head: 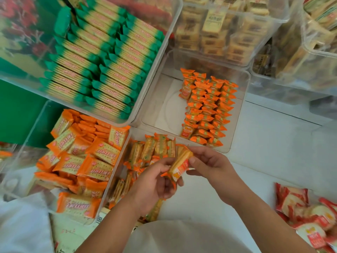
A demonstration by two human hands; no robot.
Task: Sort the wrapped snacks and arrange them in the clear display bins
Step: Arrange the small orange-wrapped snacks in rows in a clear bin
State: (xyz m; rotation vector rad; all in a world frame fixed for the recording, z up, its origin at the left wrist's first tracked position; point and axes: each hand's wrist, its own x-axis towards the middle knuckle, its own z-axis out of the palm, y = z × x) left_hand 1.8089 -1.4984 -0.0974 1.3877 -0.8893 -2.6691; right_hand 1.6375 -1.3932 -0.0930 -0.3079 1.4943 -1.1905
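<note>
A small orange-wrapped snack pack (pixel 180 166) is held between both hands at the centre of the view. My left hand (pixel 156 181) grips its lower end and my right hand (pixel 213 165) pinches its upper end. Just beyond it stands a clear display bin (pixel 164 99) whose right half holds neat rows of the same orange packs (pixel 207 108); its left half shows bare floor. Loose packs of that kind (pixel 149 152) lie in a heap under my left hand.
A clear bin of larger orange cracker packs (pixel 82 161) stands at the left. A bin of green-ended packs (pixel 102 57) sits at the upper left. Bins of beige packs (pixel 229 28) are at the top right. Red-wrapped snacks (pixel 306 212) lie at the lower right.
</note>
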